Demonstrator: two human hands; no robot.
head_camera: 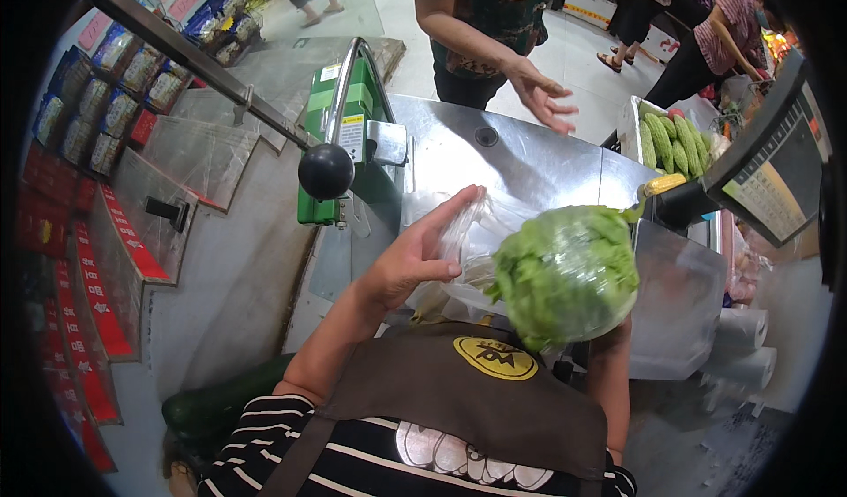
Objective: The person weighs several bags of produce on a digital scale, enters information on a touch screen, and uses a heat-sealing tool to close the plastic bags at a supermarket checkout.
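A head of green lettuce [566,275], shiny with clear wrap, is raised in front of my apron [423,358]. My right forearm [607,381] runs up beneath it; the lettuce hides my right hand, which supports it from below. To the left, my left hand [420,258] has a thin clear plastic bag [473,232] stretched over its fingers, thumb held apart. The bag reaches across toward the lettuce, but I cannot tell whether they touch. Under both lies a steel counter [450,139] with more plastic bags along its near edge.
A green tape bag sealer [337,146] stands left, beside a black ball-ended metal bar [325,171]. A scale display [771,159], bitter melons [675,143] and plastic bag rolls [741,354] are at right. Across the counter, a person's hand [539,96] reaches over it. Packaged goods [119,93] fill the left shelves.
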